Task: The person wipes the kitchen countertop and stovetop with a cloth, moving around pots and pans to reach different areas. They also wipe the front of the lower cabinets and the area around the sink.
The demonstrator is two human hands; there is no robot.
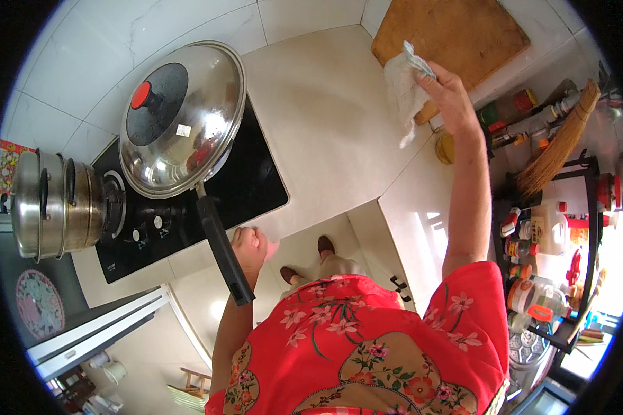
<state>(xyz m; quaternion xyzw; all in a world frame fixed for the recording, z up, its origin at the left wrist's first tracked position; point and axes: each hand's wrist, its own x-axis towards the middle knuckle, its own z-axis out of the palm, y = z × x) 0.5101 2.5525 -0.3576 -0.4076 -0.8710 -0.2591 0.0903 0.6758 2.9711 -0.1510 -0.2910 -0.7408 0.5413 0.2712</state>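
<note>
My right hand (444, 93) grips a pale, crumpled cloth (402, 78), which hangs down in front of a wooden cutting board (446, 36) that leans in the counter's corner. Closed, with no object visible in it, my left hand (250, 248) rests by the front edge of the beige countertop (322, 119). Beside it runs the black handle (223, 249) of a wok, which sits on the black cooktop (249, 171) under a domed steel lid (207, 98) with a red-topped knob (141, 95).
A steel steamer pot (57, 207) stands on the cooktop's left burner. At right are a straw brush (560, 140), a black rack (592, 249) with bottles and jars, and a yellow-topped jar (445, 149) near my right forearm. Drawer handles (400, 288) show below the counter.
</note>
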